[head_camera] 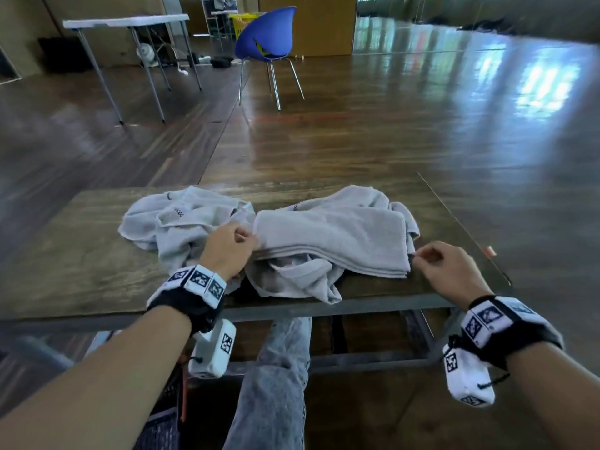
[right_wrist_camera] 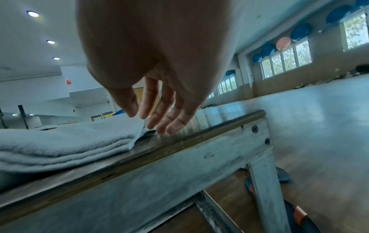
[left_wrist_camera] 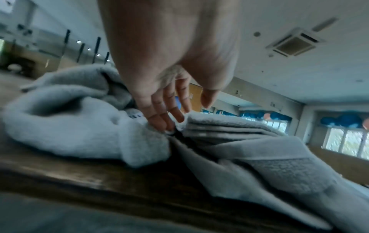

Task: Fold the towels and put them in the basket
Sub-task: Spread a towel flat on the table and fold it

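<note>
A grey towel, folded flat in several layers, lies on the wooden table on top of a crumpled grey towel. Another crumpled grey towel is heaped to its left. My left hand is at the folded towel's left end. In the left wrist view, the straight fingers touch the folded towel's edge, thumb apart. My right hand hovers at the towel's near right corner. Its fingers hang loosely over the towel's corner and hold nothing.
A dark meshed basket shows partly below the table's near edge on the left, beside my jeans leg. On the floor beyond the table stand a blue chair and a white folding table. The table's right edge is close to my right hand.
</note>
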A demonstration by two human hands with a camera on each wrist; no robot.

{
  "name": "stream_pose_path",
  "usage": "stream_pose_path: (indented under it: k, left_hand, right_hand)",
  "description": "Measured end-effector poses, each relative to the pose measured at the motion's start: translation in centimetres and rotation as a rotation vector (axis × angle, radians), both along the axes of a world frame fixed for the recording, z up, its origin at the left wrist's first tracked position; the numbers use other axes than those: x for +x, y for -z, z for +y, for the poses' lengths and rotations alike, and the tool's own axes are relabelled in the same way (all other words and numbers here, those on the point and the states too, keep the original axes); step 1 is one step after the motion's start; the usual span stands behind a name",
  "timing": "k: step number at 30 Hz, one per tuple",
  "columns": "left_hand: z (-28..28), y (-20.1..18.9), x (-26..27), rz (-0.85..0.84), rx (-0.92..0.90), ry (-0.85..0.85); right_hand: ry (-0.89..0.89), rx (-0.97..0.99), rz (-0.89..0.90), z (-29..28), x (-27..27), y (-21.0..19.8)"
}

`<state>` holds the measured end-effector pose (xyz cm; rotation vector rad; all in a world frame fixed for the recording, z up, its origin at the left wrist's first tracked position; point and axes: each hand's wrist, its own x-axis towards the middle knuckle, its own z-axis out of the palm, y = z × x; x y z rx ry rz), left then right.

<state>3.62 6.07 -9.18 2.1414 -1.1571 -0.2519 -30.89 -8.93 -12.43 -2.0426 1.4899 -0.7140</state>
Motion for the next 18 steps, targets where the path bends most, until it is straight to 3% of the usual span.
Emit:
stream_pose_path:
  k: [4, 10, 15, 18]
  left_hand:
    - [-1.4, 0.5, -0.7, -0.011, 0.068, -0.125]
    - [-1.4, 0.5, -0.9, -0.021, 0.069, -0.145]
    - [-0.8, -0.8, 0.2, 0.092, -0.056, -0.19]
    - [-0.6, -1.4, 0.2, 0.151, -0.015, -0.201]
  right_hand:
    - [0.066, 0.048, 0.029, 0.0, 1.2, 0.6]
    - [0.095, 0.128, 0.069, -0.1, 2.2, 0.6]
    - [0.192, -0.017, -0.027, 0.0, 1.5, -0.3]
    - [0.179, -0.028, -0.048, 0.4, 1.0, -0.8]
